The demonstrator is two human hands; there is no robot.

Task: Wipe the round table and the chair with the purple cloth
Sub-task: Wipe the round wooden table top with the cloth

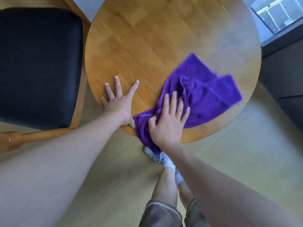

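pressing purple cloth point(196, 92) flat w/ right hand point(167, 123), fingers straight; left hand point(118, 102) splayed on round table point(147, 38).

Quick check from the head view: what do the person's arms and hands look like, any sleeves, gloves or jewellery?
Both forearms are bare, with no sleeve in view. The left hand and right hand wear no gloves, and no rings, watch or bands show on either.

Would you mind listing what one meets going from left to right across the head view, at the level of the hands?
Chair → left hand pressed flat on the round table → right hand pressing the purple cloth.
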